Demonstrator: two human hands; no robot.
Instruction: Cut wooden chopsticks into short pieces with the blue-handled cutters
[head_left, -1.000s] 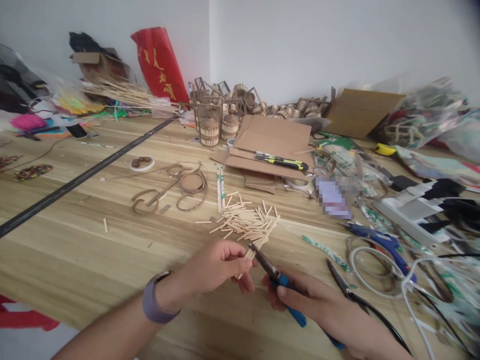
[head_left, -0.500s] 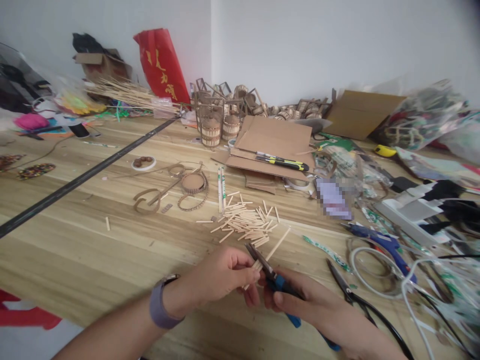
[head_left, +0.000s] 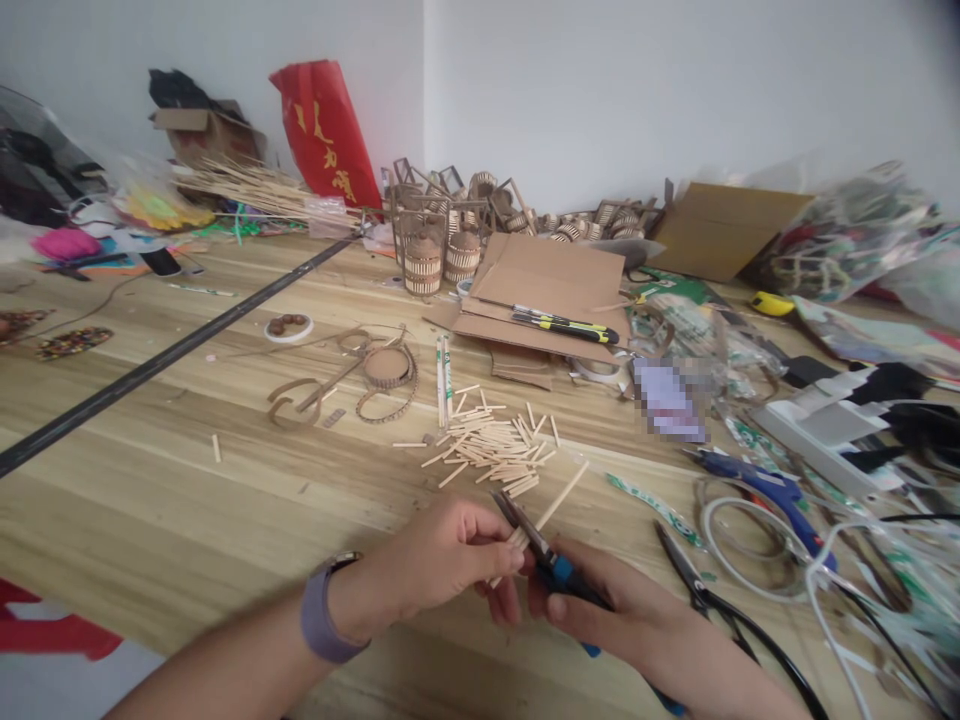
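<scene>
My left hand pinches thin wooden sticks between thumb and fingers; the longest one slants up to the right past the fingertips. My right hand is closed around a pair of blue-and-black-handled shears. The shears' blades point up and left and lie across the sticks, close to the left fingertips. Whether the blades are pressed together is hard to see. Just beyond both hands lies a loose pile of short cut sticks. Two wrapped sticks lie above the pile.
Black scissors, a blue glue gun and a white cable crowd the right side. Behind the pile are cardboard sheets with box cutters on them. Small stick-sided baskets stand at the back. Cardboard rings lie left of centre.
The long stick has shifted slightly up and right between the blades. Both hands keep nearly the same place and hold.
</scene>
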